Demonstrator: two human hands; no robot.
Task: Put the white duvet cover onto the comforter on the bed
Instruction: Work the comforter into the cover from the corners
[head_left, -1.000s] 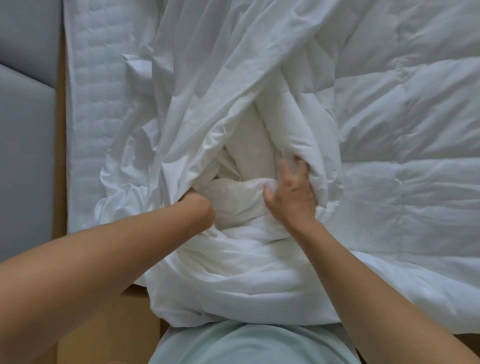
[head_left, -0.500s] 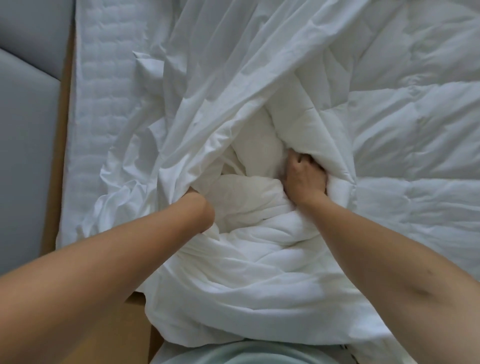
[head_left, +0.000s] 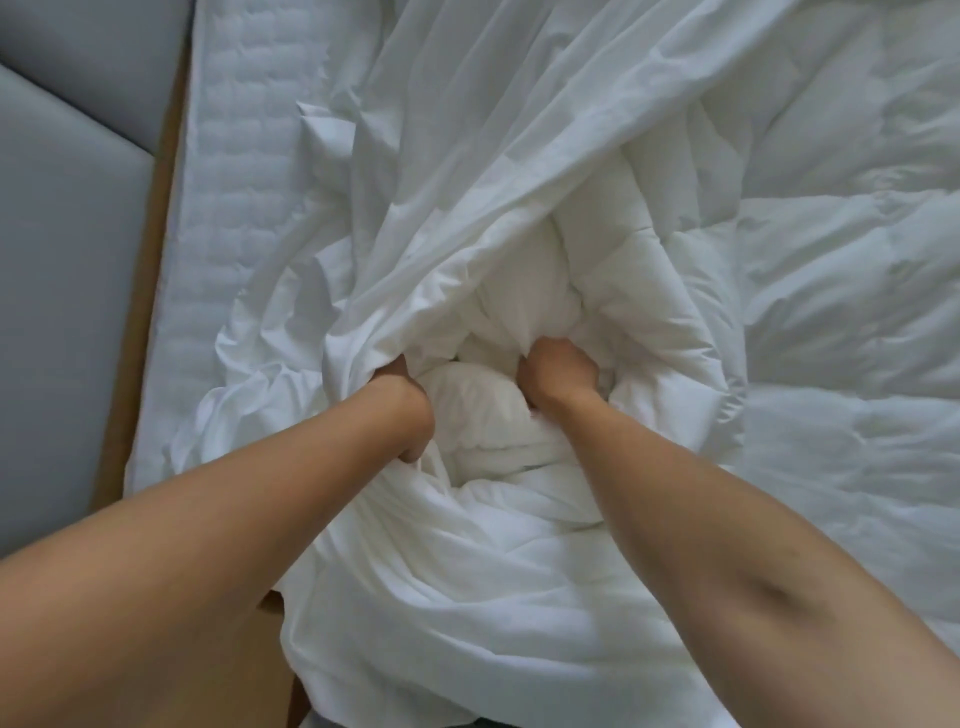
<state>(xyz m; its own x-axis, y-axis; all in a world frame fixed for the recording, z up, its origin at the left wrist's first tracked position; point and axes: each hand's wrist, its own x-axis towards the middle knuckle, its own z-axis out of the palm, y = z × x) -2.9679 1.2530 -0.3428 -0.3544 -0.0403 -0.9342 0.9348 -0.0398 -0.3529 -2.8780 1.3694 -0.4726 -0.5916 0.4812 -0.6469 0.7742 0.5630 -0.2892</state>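
Observation:
The thin white duvet cover (head_left: 467, 156) lies crumpled across the middle of the bed, its opening gaping in front of me. The thick quilted comforter (head_left: 831, 312) spreads to the right, with one bunched end pushed into that opening. My left hand (head_left: 400, 384) grips the cover's edge at the left side of the opening; its fingers are buried in cloth. My right hand (head_left: 558, 371) is curled round a bunched fold of the comforter just inside the opening.
A white quilted mattress pad (head_left: 234, 208) shows at the left of the bed. Beyond it run a wooden bed frame edge (head_left: 150, 249) and grey padded headboard panels (head_left: 67, 260). More cover fabric piles near my body at the bottom.
My right hand went from lying flat on the comforter to gripping a fold of it and pushing deeper into the opening. My left hand kept its grip on the cover's edge.

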